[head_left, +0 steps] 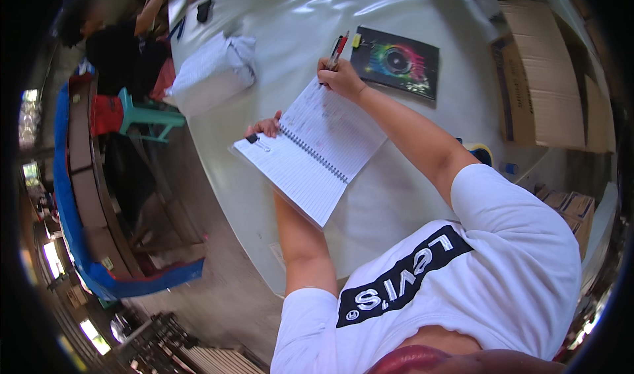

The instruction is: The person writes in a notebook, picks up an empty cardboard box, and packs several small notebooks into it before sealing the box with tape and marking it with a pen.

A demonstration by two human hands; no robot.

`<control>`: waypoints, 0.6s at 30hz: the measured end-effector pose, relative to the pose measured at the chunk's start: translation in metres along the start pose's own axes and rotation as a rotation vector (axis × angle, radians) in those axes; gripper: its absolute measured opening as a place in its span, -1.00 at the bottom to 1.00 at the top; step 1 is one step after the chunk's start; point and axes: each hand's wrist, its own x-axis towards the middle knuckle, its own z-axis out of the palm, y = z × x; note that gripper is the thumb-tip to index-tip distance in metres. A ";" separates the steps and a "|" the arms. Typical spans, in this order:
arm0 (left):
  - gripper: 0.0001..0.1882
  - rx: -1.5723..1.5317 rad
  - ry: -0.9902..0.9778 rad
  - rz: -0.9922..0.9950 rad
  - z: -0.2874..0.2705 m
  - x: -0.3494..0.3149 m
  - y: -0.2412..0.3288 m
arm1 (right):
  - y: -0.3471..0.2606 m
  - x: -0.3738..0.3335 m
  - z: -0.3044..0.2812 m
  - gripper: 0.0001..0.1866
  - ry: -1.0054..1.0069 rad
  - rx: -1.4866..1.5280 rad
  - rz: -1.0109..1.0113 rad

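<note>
Spiral notebook [360, 124] open over counter [396, 182]. Right hand [341, 81] pinching pen [340, 47] at far page, partly written; left hand [267, 126] curled round edge by binder clip [251, 138]. Near page: no writing discernible. Amount left: cannot tell.

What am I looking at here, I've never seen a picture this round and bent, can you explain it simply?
There's no machine at work, just a person's two bare hands. The single picture comes from a wide fisheye camera worn on their head, looking down, so straight edges curve near the rim. The left hand grips the edge of an open spiral notebook beside a black binder clip. The right hand holds at least one pen at the lined page. On the pale, glossy table lie a black book with a rainbow-coloured design and a white bundle.
</note>
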 end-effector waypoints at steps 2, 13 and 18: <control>-0.46 -0.024 0.056 0.024 -0.013 -0.006 -0.002 | -0.021 0.001 -0.015 -0.91 -0.022 0.021 -0.127; -0.50 1.274 -0.353 0.268 0.252 0.041 0.063 | -0.047 -0.068 -0.170 -0.56 0.329 -1.227 0.431; -0.39 0.979 -0.203 0.070 0.318 0.085 0.030 | -0.062 -0.111 -0.190 -0.62 0.169 -1.054 0.366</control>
